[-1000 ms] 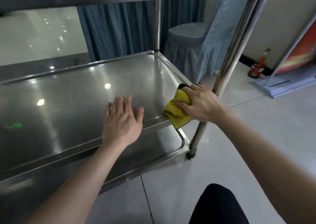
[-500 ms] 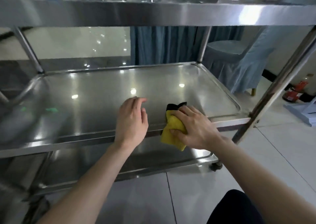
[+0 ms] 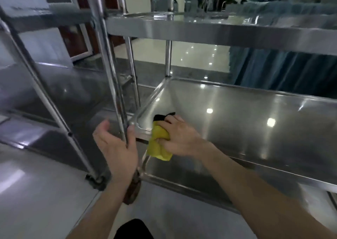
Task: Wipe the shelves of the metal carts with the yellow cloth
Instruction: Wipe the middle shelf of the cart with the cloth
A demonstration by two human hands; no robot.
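Observation:
My right hand (image 3: 180, 140) grips the bunched yellow cloth (image 3: 157, 147) with a black edge and presses it on the near left corner of the cart's middle shelf (image 3: 255, 125). The cloth hangs partly over the front rim. My left hand (image 3: 116, 147) is spread at the cart's upright corner post (image 3: 113, 74), thumb on the right of the post and fingers on the left, not closed around it. The top shelf (image 3: 218, 32) runs above and the bottom shelf (image 3: 182, 173) lies below my right forearm.
A second metal cart (image 3: 54, 92) stands right against the left side, its slanted leg ending in a caster (image 3: 96, 180). A blue drape (image 3: 282, 70) hangs behind the cart at right. Glossy tiled floor (image 3: 36, 193) stretches in front.
My right hand slid the cloth along the middle shelf's front edge from the right corner to the left corner. My left hand lifted off the shelf and went to the corner post.

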